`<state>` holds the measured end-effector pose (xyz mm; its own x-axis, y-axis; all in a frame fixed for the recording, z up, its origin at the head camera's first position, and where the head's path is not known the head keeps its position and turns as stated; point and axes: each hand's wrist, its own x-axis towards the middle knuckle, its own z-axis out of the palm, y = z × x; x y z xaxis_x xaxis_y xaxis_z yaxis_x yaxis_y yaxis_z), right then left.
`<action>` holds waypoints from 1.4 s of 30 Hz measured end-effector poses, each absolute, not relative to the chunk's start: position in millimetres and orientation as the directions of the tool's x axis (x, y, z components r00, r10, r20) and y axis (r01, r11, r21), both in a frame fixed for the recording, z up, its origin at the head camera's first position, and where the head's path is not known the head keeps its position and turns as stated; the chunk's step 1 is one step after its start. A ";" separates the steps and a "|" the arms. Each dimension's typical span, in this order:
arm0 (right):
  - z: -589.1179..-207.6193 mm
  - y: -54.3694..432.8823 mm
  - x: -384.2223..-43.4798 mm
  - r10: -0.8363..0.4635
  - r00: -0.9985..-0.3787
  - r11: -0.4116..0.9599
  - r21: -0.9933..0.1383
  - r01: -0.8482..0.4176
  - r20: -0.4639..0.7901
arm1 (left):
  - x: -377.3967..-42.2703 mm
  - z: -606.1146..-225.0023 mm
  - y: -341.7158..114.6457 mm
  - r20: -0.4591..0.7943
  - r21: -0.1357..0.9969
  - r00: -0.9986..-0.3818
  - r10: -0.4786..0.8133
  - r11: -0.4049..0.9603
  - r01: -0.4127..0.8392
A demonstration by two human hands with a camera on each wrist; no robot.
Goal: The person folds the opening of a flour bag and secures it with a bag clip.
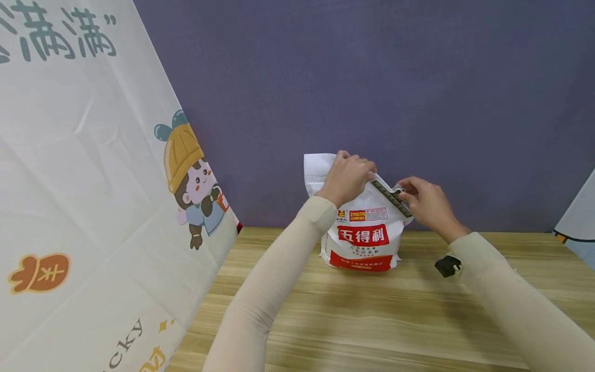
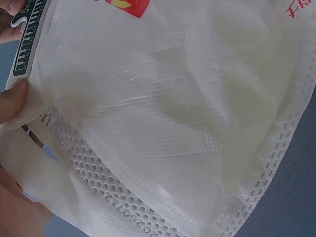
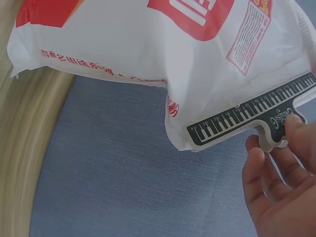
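Observation:
A white flour bag (image 1: 362, 235) with red printing stands upright on the wooden table. The left hand (image 1: 348, 178) grips the bag's top edge, its thumb beside the end of a clip in the left wrist view. That clip (image 3: 247, 109) is long and black with a piano-key pattern and lies across the upper right part of the bag. Thumb and fingers of the right hand (image 3: 289, 190) pinch the clip's handle. To the left of the left hand, a loose flap (image 1: 318, 165) of the bag top sticks up. Part of the left hand is hidden behind the bag's folded top.
A blue-grey cloth wall (image 1: 372, 77) rises close behind the bag. At the left hangs a white printed sheet (image 1: 93, 181) with cartoon figures. The wooden tabletop (image 1: 362, 320) extends toward the front. A small black object (image 1: 448, 266) is attached by the right sleeve.

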<state>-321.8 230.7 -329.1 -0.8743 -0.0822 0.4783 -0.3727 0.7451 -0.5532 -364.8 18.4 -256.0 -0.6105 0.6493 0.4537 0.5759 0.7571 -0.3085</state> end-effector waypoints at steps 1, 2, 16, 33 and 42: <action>-329.4 230.7 -321.4 -0.082 -0.873 0.742 -0.556 -0.375 0.480 | -364.7 -256.0 18.5 0.453 -0.309 -0.611 0.650 0.757 0.576; -329.8 230.8 -320.9 -0.082 -0.874 0.740 -0.558 -0.376 0.480 | -364.5 -256.0 18.6 0.452 -0.309 -0.611 0.650 0.757 0.576; -337.6 234.8 -311.1 -0.069 -0.815 0.715 -0.541 -0.442 0.576 | -362.5 -257.4 15.0 0.480 -0.289 -0.590 0.649 0.752 0.593; -352.6 245.6 -286.2 -0.048 -0.831 0.727 -0.552 -0.409 0.554 | -349.9 -249.2 -0.9 0.631 -0.245 -0.477 0.612 0.740 0.626; -358.2 244.7 -276.3 -0.033 -0.838 0.708 -0.579 -0.404 0.545 | -333.2 -260.3 -11.9 0.757 -0.142 -0.393 0.522 0.718 0.681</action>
<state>-276.3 244.7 -358.2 -0.8381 -0.0326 0.5446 -0.4038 0.7083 -0.5790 -333.2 -11.9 -260.3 -0.3932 0.5222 0.7568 0.6811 0.7184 -0.1418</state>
